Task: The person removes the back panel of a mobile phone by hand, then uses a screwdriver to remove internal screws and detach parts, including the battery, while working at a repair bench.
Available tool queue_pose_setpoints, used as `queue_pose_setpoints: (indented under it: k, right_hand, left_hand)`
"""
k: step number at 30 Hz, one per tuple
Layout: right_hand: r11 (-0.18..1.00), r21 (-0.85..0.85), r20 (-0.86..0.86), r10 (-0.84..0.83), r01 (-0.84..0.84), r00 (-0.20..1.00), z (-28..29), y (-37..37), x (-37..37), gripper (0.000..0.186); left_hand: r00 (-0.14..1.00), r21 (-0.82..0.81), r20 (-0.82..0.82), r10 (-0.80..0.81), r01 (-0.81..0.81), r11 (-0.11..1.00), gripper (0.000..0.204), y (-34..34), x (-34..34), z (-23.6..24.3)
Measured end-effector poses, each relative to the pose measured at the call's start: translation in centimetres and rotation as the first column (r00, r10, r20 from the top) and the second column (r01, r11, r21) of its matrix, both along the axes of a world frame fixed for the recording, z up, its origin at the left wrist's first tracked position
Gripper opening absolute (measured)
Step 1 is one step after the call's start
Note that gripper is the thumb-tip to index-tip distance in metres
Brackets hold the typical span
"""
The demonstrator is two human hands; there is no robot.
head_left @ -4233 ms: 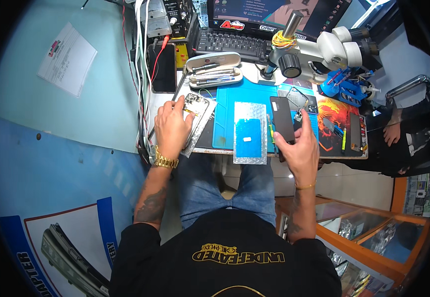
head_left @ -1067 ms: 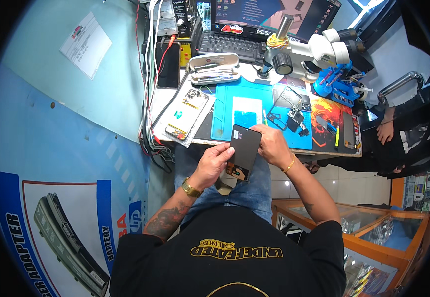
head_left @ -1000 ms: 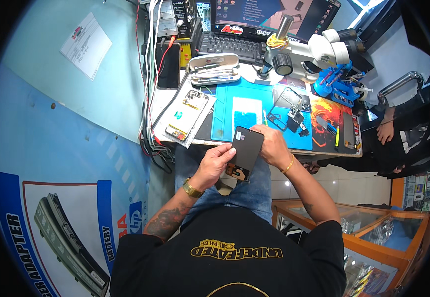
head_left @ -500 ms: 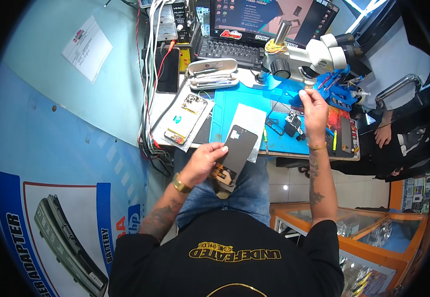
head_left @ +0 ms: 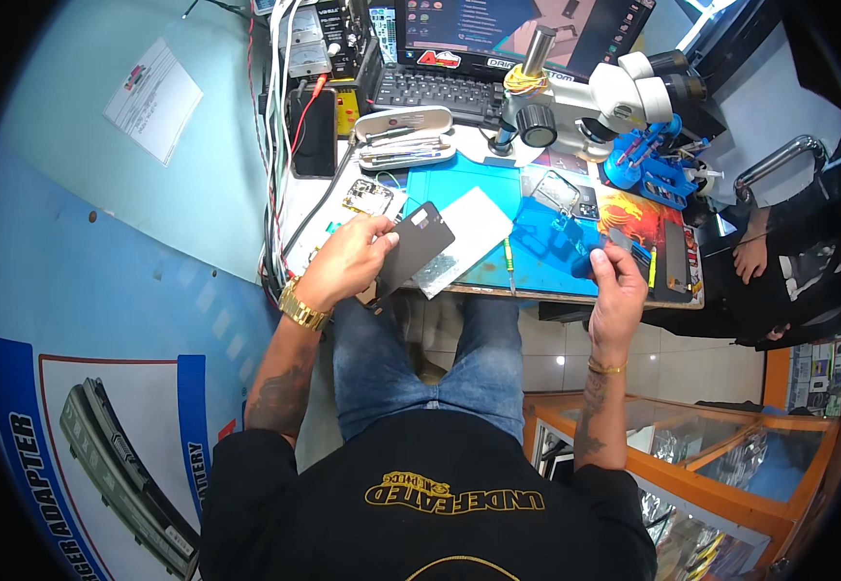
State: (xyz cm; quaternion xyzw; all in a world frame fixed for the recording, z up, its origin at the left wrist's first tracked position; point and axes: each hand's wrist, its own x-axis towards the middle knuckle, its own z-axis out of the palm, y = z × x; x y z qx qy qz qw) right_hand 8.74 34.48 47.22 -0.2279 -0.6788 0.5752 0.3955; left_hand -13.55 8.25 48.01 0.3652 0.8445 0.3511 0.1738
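My left hand grips a dark, flat phone screen panel by its edge, the panel tilted over the front of the workbench. A thin, see-through blue film hangs from my right hand, pinched between thumb and fingers. Through the film, dark small parts on the blue mat show dimly. Beside the panel lies a whitish sheet or pouch, partly covered by it. An opened phone with exposed inner parts lies behind my left hand, which hides much of it.
A microscope stands at the back right, beside a blue tool holder. At the back are a laptop and an open pen case. Cables hang along the left. Another person's hand rests at the right.
My left hand has moved left and forward with the screen panel, turning it. My right hand has come down toward the bench's front edge, bringing the blue film lower.
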Motion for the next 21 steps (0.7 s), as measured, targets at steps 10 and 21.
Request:
queue_pose_setpoints:
  k: [10, 21]
  right_hand:
    - [0.978, -0.175, -0.178, -0.143, 0.112, 0.974, -1.9, -0.1, 4.0, 0.007]
    - [0.94, 0.277, 0.093, -0.233, 0.2, 0.968, -1.1, -3.7, 1.0, 0.006]
  left_hand:
    - [0.991, -0.031, 0.121, -0.051, 0.055, 0.998, 0.033, 9.3, -2.0, -3.7]
    - [0.978, 0.2, -0.118, 0.172, -0.146, 0.969, 0.034, 6.9, 3.9, -2.1]
